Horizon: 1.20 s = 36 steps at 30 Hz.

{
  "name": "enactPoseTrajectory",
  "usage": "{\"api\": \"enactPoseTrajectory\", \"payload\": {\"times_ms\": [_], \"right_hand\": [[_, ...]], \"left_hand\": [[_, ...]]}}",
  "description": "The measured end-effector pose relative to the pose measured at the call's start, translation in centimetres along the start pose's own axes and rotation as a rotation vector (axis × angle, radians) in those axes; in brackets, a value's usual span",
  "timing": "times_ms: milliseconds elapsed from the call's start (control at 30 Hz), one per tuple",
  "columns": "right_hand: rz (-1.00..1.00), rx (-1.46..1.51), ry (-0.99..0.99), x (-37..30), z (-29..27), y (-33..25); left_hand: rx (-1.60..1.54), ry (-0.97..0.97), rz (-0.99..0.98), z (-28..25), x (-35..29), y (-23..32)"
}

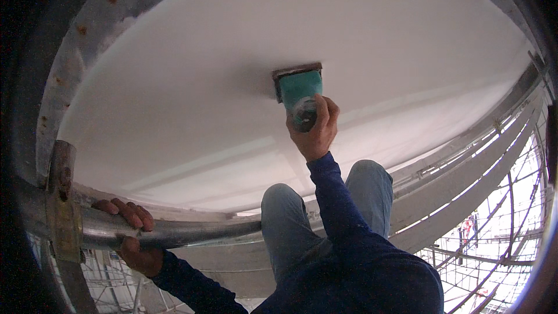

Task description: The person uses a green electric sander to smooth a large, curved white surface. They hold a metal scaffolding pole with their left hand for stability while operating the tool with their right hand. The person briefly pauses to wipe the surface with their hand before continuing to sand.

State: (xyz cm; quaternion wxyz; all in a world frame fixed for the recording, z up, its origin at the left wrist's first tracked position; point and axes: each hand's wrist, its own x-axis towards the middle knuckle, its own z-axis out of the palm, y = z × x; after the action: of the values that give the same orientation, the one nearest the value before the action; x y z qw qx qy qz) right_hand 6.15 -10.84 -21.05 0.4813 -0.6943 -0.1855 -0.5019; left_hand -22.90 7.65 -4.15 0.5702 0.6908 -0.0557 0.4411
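Observation:
My right hand (317,129) is wrapped round the rear end of a teal palm sander (301,86). The sander's flat rectangular pad (297,70) lies against a broad white panel (372,40), near its middle. Pale dust coats part of the sander's body. At the lower left, my left hand (135,224) grips a round metal pipe (200,229), its fingers over the top and its thumb below. Part of the left palm is hidden behind the pipe.
A clamped upright post (64,203) meets the pipe at the left. A rust-spotted beam (72,52) borders the panel. My bent knees (285,215) sit below it. Planks (465,192) and scaffold bars (505,256) stand at the right, with distant people (468,228) beyond, too small to make out.

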Motion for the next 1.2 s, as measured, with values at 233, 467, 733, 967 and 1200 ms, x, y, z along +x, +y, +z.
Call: {"api": "enactPoseTrajectory", "payload": {"times_ms": [233,467,733,967,1200], "right_hand": [[-0.036,-0.041,0.093,10.2,-1.1,-2.1],[-0.419,-0.141,0.187,19.6,-1.3,-5.2],[0.112,-0.037,0.145,11.2,-1.2,-4.9],[0.267,0.113,0.177,5.5,0.4,-4.5],[0.039,0.101,0.17,9.3,2.7,-7.4]], "left_hand": [[0.007,-0.003,0.0,0.6,0.3,-0.2],[-0.076,-0.034,0.03,0.5,0.4,-0.1],[-0.051,0.02,-0.008,0.3,0.1,0.5],[0.021,-0.07,0.023,-0.5,0.8,0.8],[-0.104,-0.048,-0.005,0.0,0.9,0.2]]}}
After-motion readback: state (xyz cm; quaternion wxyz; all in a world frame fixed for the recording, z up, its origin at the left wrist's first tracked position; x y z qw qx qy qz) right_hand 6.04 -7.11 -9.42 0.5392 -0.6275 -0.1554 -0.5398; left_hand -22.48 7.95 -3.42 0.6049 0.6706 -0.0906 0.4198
